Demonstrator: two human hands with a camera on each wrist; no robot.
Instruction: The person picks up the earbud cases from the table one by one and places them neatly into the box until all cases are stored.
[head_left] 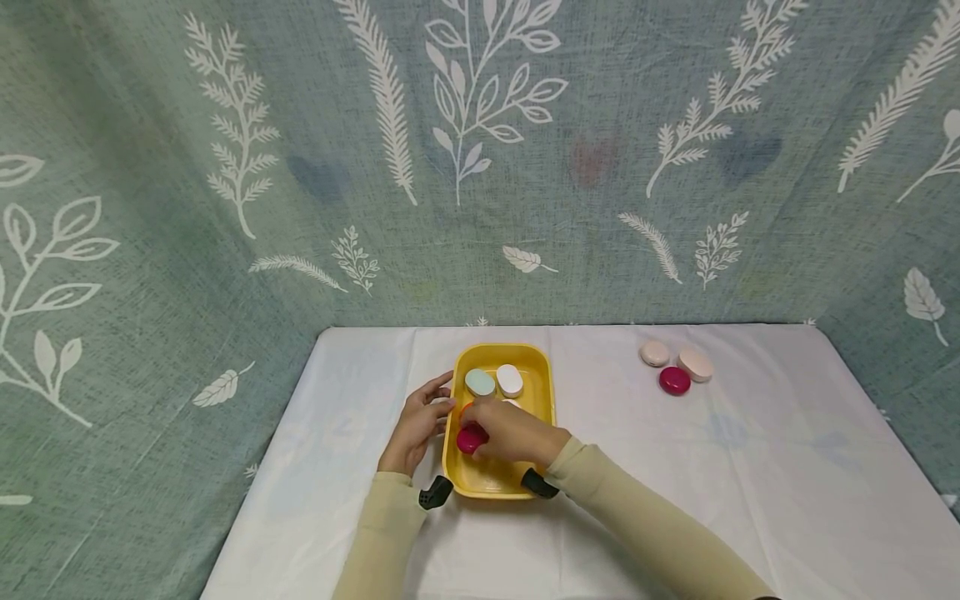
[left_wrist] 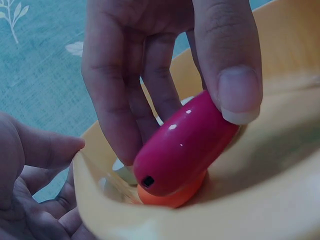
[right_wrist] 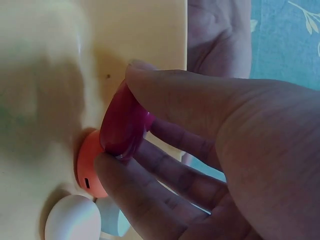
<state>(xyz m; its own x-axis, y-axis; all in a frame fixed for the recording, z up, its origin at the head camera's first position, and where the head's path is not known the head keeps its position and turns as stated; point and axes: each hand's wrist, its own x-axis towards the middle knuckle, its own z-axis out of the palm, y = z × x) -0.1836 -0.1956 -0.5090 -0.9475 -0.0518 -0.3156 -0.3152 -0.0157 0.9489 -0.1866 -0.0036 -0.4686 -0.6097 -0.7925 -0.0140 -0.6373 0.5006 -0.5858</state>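
Observation:
My right hand [head_left: 517,429] is over the yellow tray [head_left: 501,490], pinching a glossy magenta pebble-shaped piece [left_wrist: 182,145] between thumb and fingertips. The piece is tilted and has a small dark slot at one end. An orange piece [right_wrist: 90,162] of similar shape lies close below it, partly hidden. My left hand [head_left: 416,425] rests with its fingertips at the tray's left rim and holds nothing. Farther back in the tray are a pale green piece [head_left: 480,382] and a white one [head_left: 510,380]. Another white piece [right_wrist: 73,220] is mostly covered by my right hand in the head view.
To the right on the white-covered table [head_left: 622,467], a second magenta piece [head_left: 675,381] lies beside a small pale pink piece [head_left: 655,353] and a larger pale pink one [head_left: 696,364]. A green leaf-patterned curtain [head_left: 480,233] rises behind the table.

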